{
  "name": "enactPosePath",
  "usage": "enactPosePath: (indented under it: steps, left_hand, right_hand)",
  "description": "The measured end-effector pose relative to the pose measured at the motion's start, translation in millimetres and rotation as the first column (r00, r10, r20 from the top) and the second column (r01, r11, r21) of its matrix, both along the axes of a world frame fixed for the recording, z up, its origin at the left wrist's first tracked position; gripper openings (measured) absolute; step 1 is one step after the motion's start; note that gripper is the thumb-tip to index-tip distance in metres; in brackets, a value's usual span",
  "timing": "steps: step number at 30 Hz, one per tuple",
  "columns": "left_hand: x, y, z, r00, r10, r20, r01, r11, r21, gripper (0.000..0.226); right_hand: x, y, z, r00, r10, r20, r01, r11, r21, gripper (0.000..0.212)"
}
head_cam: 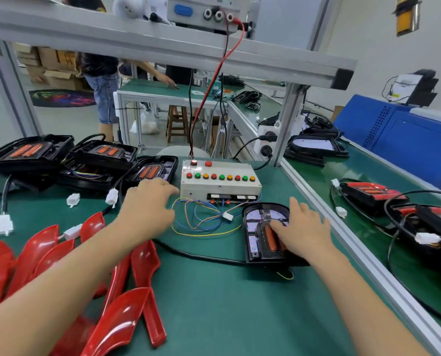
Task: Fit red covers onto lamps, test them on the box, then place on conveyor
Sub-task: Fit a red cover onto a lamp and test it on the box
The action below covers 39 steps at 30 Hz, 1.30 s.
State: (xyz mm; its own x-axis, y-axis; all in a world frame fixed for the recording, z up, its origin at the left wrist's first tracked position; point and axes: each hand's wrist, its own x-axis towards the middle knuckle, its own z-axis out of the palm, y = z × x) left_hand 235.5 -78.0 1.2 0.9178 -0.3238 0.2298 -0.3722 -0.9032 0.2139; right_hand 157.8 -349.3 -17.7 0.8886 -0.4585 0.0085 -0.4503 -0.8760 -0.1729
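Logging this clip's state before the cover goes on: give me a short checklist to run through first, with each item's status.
1. Lamp flat on the mat in front of the test box: ok.
2. Right hand steadies the lamp, fingers resting flat on it: ok.
3. Red covers within reach, piled at left: ok.
4. Left hand free to take a cover: ok, it holds nothing, near the box.
5. Lamp plugged into the box: cannot tell, loose wires lie between them.
6. Cover on lamp: not ok, still bare.
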Motion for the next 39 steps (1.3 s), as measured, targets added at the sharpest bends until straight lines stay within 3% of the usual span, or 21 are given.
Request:
enactPosePath:
  steps: [4,7,11,13,15,17,20,27,32,35,39]
  left_hand:
    - [-17,35,16,0.986,0.055,-0.157,-0.048,0.998,0.045,0.027]
    - [-28,47,12,0.971,0.064,-0.229,-0.036,0.991,0.126,0.032]
    - [-33,42,-7,0.978,0.073,-0.198,-0.032,0.979,0.199,0.042]
    - [-28,40,-15,0.984,0.103,-0.144,-0.067,0.970,0.235,0.042]
    - [-24,40,-20,0.987,0.134,-0.089,-0.104,0.955,0.278,0.040]
    - [-21,41,-25,0.983,0.160,-0.088,-0.127,0.946,0.300,0.036]
    - [-17,41,-30,0.974,0.189,-0.124,-0.153,0.955,0.253,0.033]
    - [-10,40,-33,0.971,0.173,-0.167,-0.166,0.985,0.054,0.029]
    - [-12,33,-18,0.996,0.070,-0.056,-0.082,0.966,-0.246,0.021]
    - [-13,24,-7,0.998,-0.043,0.043,0.059,0.861,-0.505,0.022]
    - [-14,7,7,0.980,-0.183,0.083,0.173,0.559,-0.811,0.029]
  right_hand:
    - [-17,0,1,0.999,0.021,0.047,-0.035,0.947,0.319,0.070]
    - [-16,6,1,0.994,0.053,0.096,-0.085,0.924,0.372,0.068]
    - [-13,16,2,0.986,0.092,0.137,-0.142,0.894,0.424,0.053]
    - [-14,19,3,0.986,0.102,0.135,-0.146,0.915,0.376,0.050]
    - [-16,22,3,0.983,0.108,0.151,-0.141,0.963,0.230,0.051]
    - [-22,30,5,0.966,0.121,0.229,-0.142,0.987,0.078,0.055]
    - [-34,51,7,0.905,0.241,0.352,-0.247,0.969,-0.026,0.054]
    - [-61,103,-14,0.789,0.495,0.364,-0.543,0.839,0.035,0.052]
    - [-57,118,-20,0.739,0.557,0.379,-0.627,0.775,0.085,0.054]
    - [-53,125,-19,0.733,0.536,0.418,-0.645,0.742,0.181,0.055]
    - [-47,128,-17,0.740,0.498,0.453,-0.655,0.685,0.317,0.048]
